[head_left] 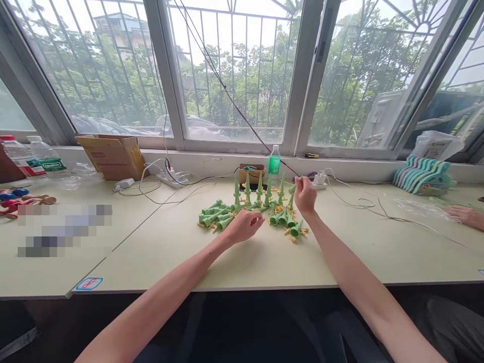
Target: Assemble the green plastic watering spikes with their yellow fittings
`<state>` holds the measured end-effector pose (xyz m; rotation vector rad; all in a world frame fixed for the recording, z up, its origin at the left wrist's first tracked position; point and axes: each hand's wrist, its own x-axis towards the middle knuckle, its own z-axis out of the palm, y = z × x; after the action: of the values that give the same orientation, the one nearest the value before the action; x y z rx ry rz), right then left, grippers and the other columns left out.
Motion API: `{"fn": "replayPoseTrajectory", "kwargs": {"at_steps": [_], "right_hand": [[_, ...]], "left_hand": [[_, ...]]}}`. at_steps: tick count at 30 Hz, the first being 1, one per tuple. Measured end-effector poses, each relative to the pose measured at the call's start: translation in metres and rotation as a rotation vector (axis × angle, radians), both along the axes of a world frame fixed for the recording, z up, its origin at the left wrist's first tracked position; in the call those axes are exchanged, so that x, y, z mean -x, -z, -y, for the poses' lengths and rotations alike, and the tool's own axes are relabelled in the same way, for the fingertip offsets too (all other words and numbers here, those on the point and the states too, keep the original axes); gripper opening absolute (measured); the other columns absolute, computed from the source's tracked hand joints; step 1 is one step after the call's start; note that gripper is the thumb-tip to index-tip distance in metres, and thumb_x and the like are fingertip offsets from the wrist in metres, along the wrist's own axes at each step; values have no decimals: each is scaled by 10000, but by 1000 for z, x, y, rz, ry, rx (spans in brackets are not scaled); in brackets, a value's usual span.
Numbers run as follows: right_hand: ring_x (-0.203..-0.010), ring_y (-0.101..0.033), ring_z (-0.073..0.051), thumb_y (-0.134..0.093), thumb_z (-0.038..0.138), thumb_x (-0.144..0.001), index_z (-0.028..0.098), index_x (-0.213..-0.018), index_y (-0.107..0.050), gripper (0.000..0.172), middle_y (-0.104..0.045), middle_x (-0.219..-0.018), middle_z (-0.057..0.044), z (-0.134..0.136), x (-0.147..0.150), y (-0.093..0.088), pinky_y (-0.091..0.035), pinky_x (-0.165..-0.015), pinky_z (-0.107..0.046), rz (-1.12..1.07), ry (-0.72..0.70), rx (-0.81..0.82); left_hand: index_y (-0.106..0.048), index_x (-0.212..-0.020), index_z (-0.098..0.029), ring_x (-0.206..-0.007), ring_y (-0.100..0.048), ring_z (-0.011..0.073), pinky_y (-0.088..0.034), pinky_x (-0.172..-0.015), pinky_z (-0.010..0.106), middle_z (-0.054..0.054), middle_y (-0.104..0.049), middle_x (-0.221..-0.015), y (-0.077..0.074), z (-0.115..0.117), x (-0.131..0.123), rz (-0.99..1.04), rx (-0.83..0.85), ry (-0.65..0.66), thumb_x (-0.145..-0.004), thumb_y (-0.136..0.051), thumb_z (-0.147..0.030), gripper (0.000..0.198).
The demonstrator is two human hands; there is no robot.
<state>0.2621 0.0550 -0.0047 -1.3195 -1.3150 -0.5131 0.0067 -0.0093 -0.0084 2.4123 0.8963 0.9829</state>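
A heap of green cone-shaped plastic spikes (215, 216) lies on the pale green table (264, 257), with small yellow parts (298, 234) scattered among them. Several green spikes (247, 189) stand upright in a row behind the heap. My left hand (244, 225) rests on the table with fingers curled, pinching something small I cannot make out. My right hand (304, 195) is raised a little and closed on a green spike (292, 189) at the right end of the standing row.
A cardboard box (113, 155), power strip (174, 178) with cables, a green-label bottle (275, 160) and a small brown box (251, 174) sit near the window. Water bottles (34, 159) stand far left. Pastel hangers (421, 174) and another person's hand (467, 216) are far right.
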Motion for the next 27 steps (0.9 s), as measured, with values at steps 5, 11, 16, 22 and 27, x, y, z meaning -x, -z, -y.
{"fn": "replayPoseTrajectory", "kwargs": {"at_steps": [5,11,16,22,27], "right_hand": [[-600,-478,-167,-292,495,-993,193,-764,-473,420,-537,-671,-43,-1,-2,0,-320,-581,-266,8,-26,25],[-614,-472,-167,-282,495,-995,196,-754,-459,423,-535,-676,-44,-1,-5,-2,-323,-595,-266,17,-34,21],[-623,-475,-170,-278,507,-993,199,-758,-450,424,-543,-690,-51,-3,-7,-1,-319,-598,-267,22,-44,31],[-587,-452,-168,-283,511,-992,209,-726,-425,427,-502,-650,-32,-3,-7,-2,-306,-571,-268,33,-39,16],[-618,-486,-171,-266,481,-1006,210,-752,-429,405,-525,-689,-43,-2,-8,-4,-325,-579,-266,45,-66,-35]], "left_hand": [[-630,-670,-186,-483,-384,104,-291,-510,243,-11,-490,-526,1,0,1,-17,14,16,-870,-492,-386,314],[-603,-666,-189,-487,-403,109,-296,-517,238,-10,-495,-539,2,-1,1,-89,-20,19,-892,-459,-368,322],[-603,-660,-185,-488,-402,109,-295,-515,244,-6,-497,-539,3,-1,2,-87,-23,36,-889,-467,-350,313],[-598,-684,-177,-501,-403,100,-303,-526,238,-15,-493,-549,3,-1,2,-136,-37,33,-901,-453,-337,305],[-585,-691,-171,-504,-411,93,-311,-532,230,-20,-495,-557,3,-1,2,-169,-40,29,-910,-446,-332,306]]}}
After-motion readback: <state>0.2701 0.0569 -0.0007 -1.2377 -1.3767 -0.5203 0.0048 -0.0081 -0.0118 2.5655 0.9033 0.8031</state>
